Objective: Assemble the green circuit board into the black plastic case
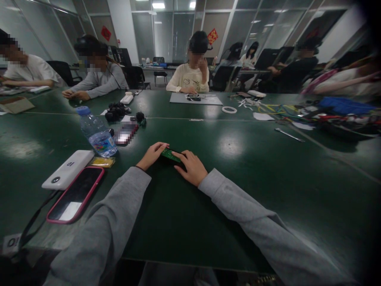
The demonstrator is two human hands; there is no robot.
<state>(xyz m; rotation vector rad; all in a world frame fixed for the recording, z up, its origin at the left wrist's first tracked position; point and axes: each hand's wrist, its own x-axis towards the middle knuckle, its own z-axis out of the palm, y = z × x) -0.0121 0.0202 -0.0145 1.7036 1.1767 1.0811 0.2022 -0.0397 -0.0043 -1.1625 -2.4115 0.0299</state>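
Observation:
A small green circuit board is held between my two hands, low over the dark green table. My left hand grips its left end, the thumb lying along the near edge. At the other end, my right hand has its fingers on the board's top and right side, with the thumb below. Parts of the board are hidden under the fingers. Grey sleeves cover both my forearms.
Left of my arms lie a pink-cased phone, a white power bank, a yellow packet and a water bottle. A wrench and tangled cables lie to the right. Several people sit around the table.

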